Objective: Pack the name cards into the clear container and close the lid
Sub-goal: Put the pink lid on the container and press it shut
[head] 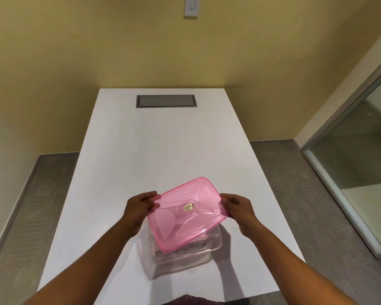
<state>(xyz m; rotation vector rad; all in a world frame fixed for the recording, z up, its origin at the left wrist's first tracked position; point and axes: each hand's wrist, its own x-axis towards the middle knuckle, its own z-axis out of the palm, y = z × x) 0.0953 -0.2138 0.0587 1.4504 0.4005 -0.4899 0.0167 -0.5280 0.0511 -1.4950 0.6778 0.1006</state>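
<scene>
We're in an office meeting room: a long white tabletop [163, 150] runs toward twelve o'clock, with a grey cable hatch [166, 101] set flush at its far end. Plain yellow walls [97, 51], grey carpet [306, 194] on both sides, and a glass partition [361, 161] in a metal frame at three o'clock.

We see two bare forearms with no sleeves, watch or rings, each ending in a hand: the left hand [139, 211] and the right hand [240, 213]. Below them, a dark purple garment [185, 301].
</scene>
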